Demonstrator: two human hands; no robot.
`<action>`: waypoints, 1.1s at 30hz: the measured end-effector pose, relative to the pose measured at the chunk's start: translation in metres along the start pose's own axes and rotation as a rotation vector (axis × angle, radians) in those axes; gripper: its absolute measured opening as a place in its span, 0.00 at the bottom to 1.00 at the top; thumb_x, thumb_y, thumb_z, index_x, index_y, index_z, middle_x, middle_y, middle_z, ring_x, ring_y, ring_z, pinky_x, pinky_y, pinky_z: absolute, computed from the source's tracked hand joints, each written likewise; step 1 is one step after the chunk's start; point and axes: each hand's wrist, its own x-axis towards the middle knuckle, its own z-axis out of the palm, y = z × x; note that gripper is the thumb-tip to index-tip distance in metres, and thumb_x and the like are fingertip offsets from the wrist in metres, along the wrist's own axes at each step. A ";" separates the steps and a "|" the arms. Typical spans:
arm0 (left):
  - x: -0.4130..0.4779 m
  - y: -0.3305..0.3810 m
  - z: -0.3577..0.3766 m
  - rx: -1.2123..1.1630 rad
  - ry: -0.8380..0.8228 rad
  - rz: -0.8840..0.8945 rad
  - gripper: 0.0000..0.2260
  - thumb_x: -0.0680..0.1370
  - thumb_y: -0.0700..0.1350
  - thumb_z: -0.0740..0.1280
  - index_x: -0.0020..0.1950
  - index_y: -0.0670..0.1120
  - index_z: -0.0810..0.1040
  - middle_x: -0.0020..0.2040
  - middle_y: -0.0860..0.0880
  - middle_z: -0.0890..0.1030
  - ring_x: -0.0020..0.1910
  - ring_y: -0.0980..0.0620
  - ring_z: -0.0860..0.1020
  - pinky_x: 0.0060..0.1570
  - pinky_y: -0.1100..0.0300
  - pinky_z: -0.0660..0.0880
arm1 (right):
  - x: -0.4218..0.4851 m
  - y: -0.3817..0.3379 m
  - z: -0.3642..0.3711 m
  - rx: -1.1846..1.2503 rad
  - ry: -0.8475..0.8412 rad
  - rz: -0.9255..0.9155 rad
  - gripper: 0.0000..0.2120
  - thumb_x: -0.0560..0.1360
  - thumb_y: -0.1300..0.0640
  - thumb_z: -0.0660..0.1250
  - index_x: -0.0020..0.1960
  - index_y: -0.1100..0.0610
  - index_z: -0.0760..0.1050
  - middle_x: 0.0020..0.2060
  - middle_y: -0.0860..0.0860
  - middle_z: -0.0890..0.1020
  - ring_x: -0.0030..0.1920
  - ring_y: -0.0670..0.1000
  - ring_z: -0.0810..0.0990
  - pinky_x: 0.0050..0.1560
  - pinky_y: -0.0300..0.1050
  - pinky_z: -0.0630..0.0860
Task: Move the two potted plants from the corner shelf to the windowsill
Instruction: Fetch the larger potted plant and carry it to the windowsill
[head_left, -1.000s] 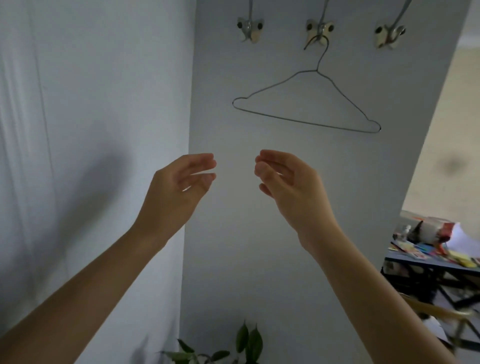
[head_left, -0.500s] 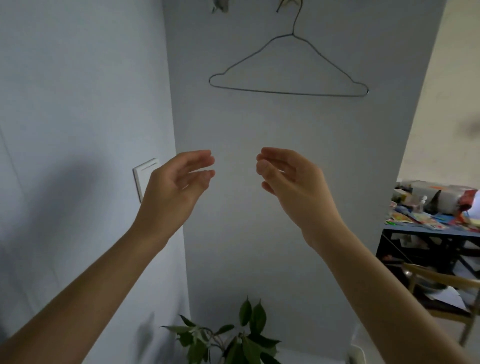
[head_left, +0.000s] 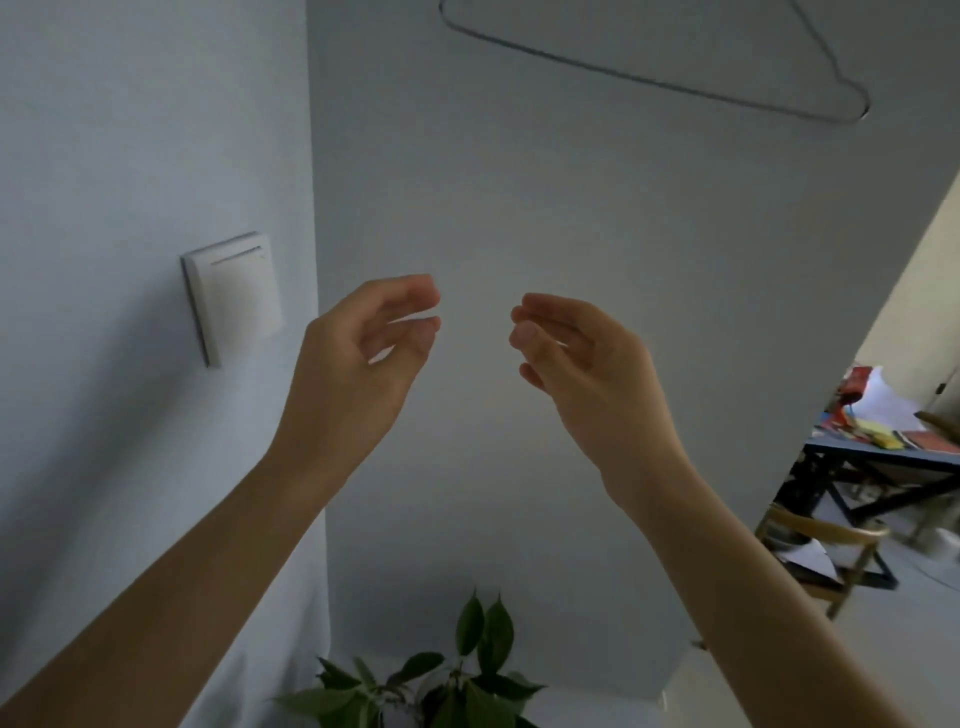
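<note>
Green leaves of a potted plant (head_left: 447, 680) show at the bottom edge, in the corner between two pale walls; its pot is out of view. A white shelf surface (head_left: 597, 696) lies around it. My left hand (head_left: 358, 364) and my right hand (head_left: 582, 358) are raised in front of the wall, well above the plant, palms facing each other, fingers curved and apart. Neither hand holds anything. A second plant cannot be made out.
A white wall switch (head_left: 234, 296) sits on the left wall. A wire hanger (head_left: 727, 88) hangs on the wall above. At the right, a doorway opens onto a cluttered table (head_left: 883, 441) and a wooden chair (head_left: 826, 545).
The view has tilted downward: the hanger and hooks slid up, the wall switch and more of the plant came into view. Both hands kept their raised, cupped pose.
</note>
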 end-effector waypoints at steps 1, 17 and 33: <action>-0.001 -0.001 0.003 0.034 -0.014 0.018 0.14 0.80 0.41 0.69 0.66 0.48 0.80 0.61 0.55 0.84 0.57 0.56 0.84 0.60 0.60 0.79 | 0.000 0.004 0.002 -0.002 -0.004 0.006 0.13 0.78 0.58 0.71 0.62 0.56 0.81 0.55 0.48 0.86 0.54 0.42 0.85 0.62 0.51 0.81; -0.129 -0.093 0.005 0.089 0.040 -0.010 0.14 0.80 0.41 0.68 0.66 0.51 0.80 0.60 0.57 0.84 0.58 0.56 0.84 0.62 0.50 0.79 | -0.106 0.121 0.016 0.036 -0.077 0.000 0.15 0.78 0.55 0.70 0.65 0.54 0.79 0.56 0.45 0.85 0.54 0.40 0.84 0.61 0.47 0.81; -0.251 -0.201 0.022 0.121 0.058 0.149 0.15 0.82 0.41 0.66 0.68 0.48 0.78 0.59 0.55 0.84 0.54 0.59 0.85 0.52 0.64 0.81 | -0.211 0.259 0.046 0.058 -0.069 -0.128 0.17 0.79 0.52 0.70 0.66 0.53 0.78 0.57 0.45 0.85 0.56 0.41 0.84 0.61 0.46 0.81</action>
